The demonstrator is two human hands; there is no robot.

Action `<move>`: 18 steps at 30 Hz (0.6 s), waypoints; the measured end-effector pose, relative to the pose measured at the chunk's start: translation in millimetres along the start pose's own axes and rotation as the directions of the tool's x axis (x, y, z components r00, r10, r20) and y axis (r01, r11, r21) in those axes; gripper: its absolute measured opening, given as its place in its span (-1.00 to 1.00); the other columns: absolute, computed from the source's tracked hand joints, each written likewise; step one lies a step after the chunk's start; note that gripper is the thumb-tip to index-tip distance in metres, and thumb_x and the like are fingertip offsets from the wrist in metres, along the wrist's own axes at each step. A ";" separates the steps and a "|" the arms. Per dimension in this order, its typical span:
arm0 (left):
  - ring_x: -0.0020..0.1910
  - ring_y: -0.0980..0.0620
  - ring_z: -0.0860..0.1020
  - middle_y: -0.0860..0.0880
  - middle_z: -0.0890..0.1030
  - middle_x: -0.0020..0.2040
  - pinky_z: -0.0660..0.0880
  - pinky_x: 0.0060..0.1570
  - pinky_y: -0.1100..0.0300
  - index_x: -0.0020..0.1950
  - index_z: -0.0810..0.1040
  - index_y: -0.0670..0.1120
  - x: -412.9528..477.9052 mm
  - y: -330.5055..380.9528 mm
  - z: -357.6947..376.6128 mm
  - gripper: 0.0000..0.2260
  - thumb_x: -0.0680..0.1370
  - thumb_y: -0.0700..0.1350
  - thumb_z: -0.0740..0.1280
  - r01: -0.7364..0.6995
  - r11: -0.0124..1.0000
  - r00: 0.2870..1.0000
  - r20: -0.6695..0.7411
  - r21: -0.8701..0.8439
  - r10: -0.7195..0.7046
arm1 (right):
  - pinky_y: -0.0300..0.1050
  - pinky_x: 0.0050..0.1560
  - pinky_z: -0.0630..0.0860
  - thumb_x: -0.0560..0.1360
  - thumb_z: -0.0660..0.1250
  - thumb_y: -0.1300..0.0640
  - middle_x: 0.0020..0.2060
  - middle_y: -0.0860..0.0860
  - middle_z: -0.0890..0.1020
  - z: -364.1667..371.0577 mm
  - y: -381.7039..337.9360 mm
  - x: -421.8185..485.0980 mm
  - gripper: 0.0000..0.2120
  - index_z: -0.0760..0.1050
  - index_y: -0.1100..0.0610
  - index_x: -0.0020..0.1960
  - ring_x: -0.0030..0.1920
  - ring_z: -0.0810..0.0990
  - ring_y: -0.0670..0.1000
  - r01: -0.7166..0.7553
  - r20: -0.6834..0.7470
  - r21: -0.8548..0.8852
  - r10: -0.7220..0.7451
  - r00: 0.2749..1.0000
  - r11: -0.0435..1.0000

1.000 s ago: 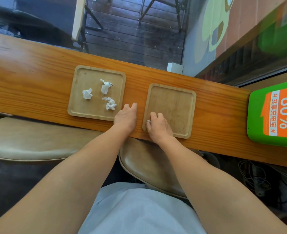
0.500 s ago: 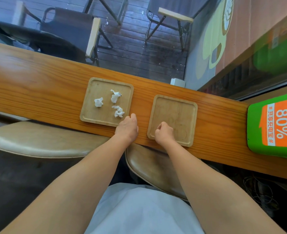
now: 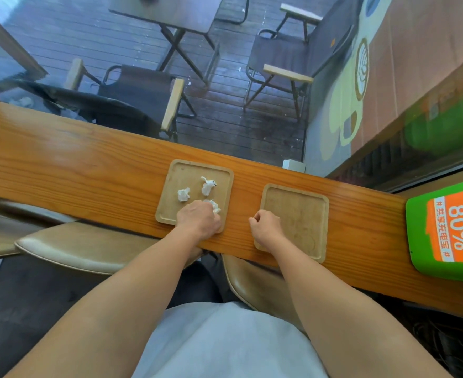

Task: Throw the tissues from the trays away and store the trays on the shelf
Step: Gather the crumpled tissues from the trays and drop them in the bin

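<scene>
My left hand (image 3: 200,219) lay over the near right corner of the left tray (image 3: 170,214), fingers curled down onto the nearest tissue wad (image 3: 214,206); whether they had closed on it I could not tell, since the hand hid the contact. My right hand (image 3: 266,230) was held as a loose fist over the near left corner of the right tray (image 3: 301,214), and what it enclosed, if anything, was hidden. Two further wads stayed on the left tray: one (image 3: 183,194) left of centre, one (image 3: 207,185) toward the far side, both apart from each other and from my hand. The right tray showed a bare floor. I judged the wads to be light, soft and crushable, best pinched whole between fingertips. The trays looked stiff and wooden with a raised rim, which I judged the proper place to grip. Both trays were near square, with no marked long axis, lying flat side by side on the wooden counter (image 3: 88,165), edges slightly skewed to its length.
</scene>
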State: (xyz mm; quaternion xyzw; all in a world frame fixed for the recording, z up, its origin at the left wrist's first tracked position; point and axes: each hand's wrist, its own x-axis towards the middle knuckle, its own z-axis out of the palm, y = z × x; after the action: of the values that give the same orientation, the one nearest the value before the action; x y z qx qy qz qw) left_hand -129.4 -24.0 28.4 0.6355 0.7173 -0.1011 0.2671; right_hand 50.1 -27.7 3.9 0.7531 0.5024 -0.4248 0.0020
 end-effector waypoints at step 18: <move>-0.24 -0.08 0.52 -0.03 0.50 -0.21 0.38 -0.37 0.09 0.05 0.28 -0.03 63.8 -111.0 -33.8 -0.80 0.61 0.06 0.23 -0.080 0.995 0.997 -0.007 0.054 0.081 | 0.00 -0.14 0.51 0.59 0.30 0.09 0.10 0.08 0.54 40.4 -126.7 16.6 -0.63 0.32 0.01 0.36 -0.03 0.54 0.09 0.057 -0.029 -0.103 -0.060 0.998 0.993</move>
State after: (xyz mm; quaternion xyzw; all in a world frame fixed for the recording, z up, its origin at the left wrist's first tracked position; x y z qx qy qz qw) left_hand -248.3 28.0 2.4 0.6714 0.6894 -0.1066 0.2502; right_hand -69.6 30.2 21.2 0.7435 0.5454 -0.3865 0.0200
